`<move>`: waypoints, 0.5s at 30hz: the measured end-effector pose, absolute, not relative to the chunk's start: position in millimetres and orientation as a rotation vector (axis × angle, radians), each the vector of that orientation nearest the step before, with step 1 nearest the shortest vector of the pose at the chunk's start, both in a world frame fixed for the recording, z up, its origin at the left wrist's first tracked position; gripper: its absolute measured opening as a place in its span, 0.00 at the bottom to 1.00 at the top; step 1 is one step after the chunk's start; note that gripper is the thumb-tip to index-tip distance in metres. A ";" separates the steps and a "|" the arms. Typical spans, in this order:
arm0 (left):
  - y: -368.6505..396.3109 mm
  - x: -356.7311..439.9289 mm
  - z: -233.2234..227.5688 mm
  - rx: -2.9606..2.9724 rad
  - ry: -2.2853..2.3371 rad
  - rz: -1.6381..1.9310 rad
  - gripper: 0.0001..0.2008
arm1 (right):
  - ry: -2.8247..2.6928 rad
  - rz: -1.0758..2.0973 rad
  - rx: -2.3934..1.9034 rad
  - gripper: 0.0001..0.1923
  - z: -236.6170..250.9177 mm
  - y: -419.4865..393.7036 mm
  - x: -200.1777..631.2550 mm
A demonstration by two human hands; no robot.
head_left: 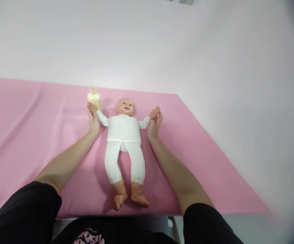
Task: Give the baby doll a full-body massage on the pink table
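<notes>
A baby doll (123,128) with a white cloth body and bare plastic head, hands and feet lies on its back, feet toward me. Its arms are spread out to both sides. My left hand (94,123) is closed around the doll's hand on the left, beside a pale yellow bottle (94,97). On the other side, my right hand (155,127) grips the doll's other hand and wrist. My fingers are partly hidden behind the doll's hands. The bottle stands upright just behind the doll's left-side hand.
A pink cloth (70,145) covers the table under the doll, with some creases on the left. White wall (111,40) rises behind and to the right. The table's near edge runs just past the doll's feet, close to my body.
</notes>
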State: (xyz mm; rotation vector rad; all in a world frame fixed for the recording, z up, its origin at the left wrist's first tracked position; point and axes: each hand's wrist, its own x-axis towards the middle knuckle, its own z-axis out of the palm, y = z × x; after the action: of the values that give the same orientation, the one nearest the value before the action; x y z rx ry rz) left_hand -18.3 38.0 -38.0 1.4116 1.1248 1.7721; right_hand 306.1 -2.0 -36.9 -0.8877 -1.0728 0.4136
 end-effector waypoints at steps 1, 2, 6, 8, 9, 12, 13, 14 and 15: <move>33.0 -16.0 -34.4 1.476 1.103 1.768 0.28 | -1.152 0.386 -0.860 0.34 -34.3 -5.8 302.2; 28.0 -13.4 -30.7 1.542 1.087 1.756 0.30 | -1.227 0.367 -0.848 0.33 -32.2 -9.7 298.4; 13.5 -3.7 -20.7 2.080 1.031 1.449 0.30 | -1.596 0.293 -0.933 0.31 -27.9 -22.4 287.9; 10.8 -0.6 -19.9 2.343 1.028 1.190 0.26 | -1.816 0.219 -0.977 0.30 -26.3 -25.4 285.3; 10.3 0.4 -20.2 2.427 1.037 1.094 0.25 | -1.894 0.182 -0.996 0.31 -25.3 -26.2 284.4; 10.5 1.8 -21.7 2.530 1.077 1.003 0.24 | -1.966 0.126 -1.042 0.33 -22.1 -27.0 282.7; 10.8 1.8 -22.0 2.539 1.084 1.004 0.24 | -1.966 0.125 -1.047 0.33 -21.2 -27.1 282.4; 11.0 1.8 -22.1 2.546 1.087 1.003 0.24 | -1.968 0.127 -1.046 0.34 -20.6 -27.2 282.2; 11.1 1.6 -22.2 2.552 1.088 1.000 0.24 | -1.970 0.129 -1.044 0.34 -20.2 -27.3 282.0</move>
State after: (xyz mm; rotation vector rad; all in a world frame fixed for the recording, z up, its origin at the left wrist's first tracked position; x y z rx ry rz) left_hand 1.6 11.1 -22.2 2.5518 1.0878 1.0002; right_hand 282.0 -27.3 -20.2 -1.0440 -1.9700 0.1295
